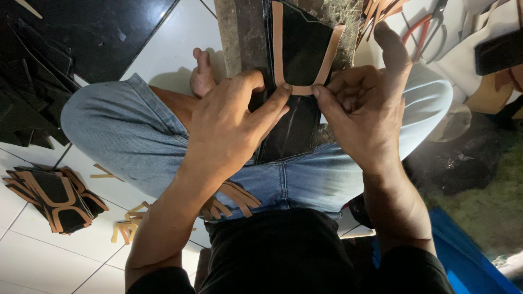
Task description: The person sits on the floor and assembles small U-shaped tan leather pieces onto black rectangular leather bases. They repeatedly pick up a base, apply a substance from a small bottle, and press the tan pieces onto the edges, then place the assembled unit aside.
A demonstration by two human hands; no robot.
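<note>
**Both hands pinching the tan strip onto the black piece**

Closest to me, loose tan strips (pixel 234 198) lie across my lap on the jeans (pixel 136 141), within easy reach. Above them my left hand (pixel 229 128) has thumb and forefinger pressed together on the tan strip (pixel 297 89), and my right hand (pixel 357 109) pinches the same strip from the other side, fingertips nearly meeting, thumb lifted clear. I judge the two-sided grip keeps the strip flat and lined up along the edge. The black piece (pixel 297 125) rests on my knees against a stone block (pixel 239 32); it is glossy, dark, with tan bands forming a border. Farther off, finished pieces (pixel 54 198) are stacked on the white tiles (pixel 32 256), and pliers (pixel 427 27) lie beyond.
</note>
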